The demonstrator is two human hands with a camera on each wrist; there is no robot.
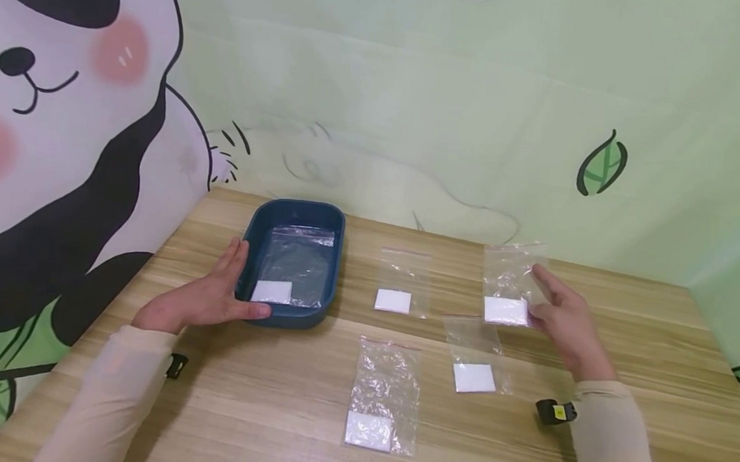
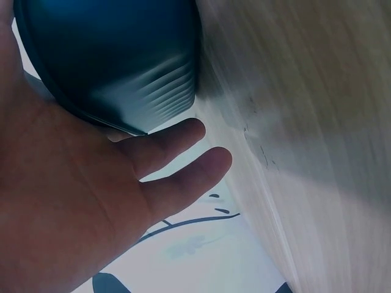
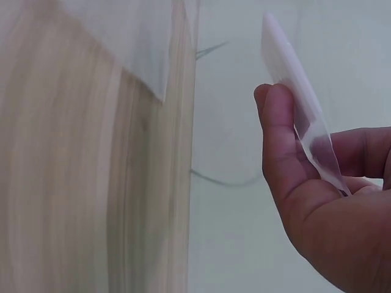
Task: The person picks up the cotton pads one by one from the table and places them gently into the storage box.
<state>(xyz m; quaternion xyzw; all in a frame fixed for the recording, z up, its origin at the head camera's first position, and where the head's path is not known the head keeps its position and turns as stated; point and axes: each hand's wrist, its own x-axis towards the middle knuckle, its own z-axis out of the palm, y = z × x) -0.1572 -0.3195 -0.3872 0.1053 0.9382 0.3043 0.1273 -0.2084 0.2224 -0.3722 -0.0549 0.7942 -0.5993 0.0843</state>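
Observation:
In the head view, my right hand (image 1: 566,320) pinches the right edge of a clear zip-lock bag (image 1: 510,276) with a white card-like piece (image 1: 505,311) in its bottom. The right wrist view shows this white piece (image 3: 290,58) edge-on by the thumb, the bag raised off the table. My left hand (image 1: 211,291) lies against a dark blue plastic bin (image 1: 336,279), thumb at its near rim and straight fingers along its left wall. Inside the bin lies another zip-lock bag (image 1: 306,262) with a white piece in it.
On the wooden table (image 1: 254,409) lie more zip-lock bags with white pieces: one right of the bin (image 1: 406,273), one near the front (image 1: 388,379), and one below the raised bag (image 1: 473,342). A wall covering (image 1: 416,120) with panda and leaf pictures stands behind.

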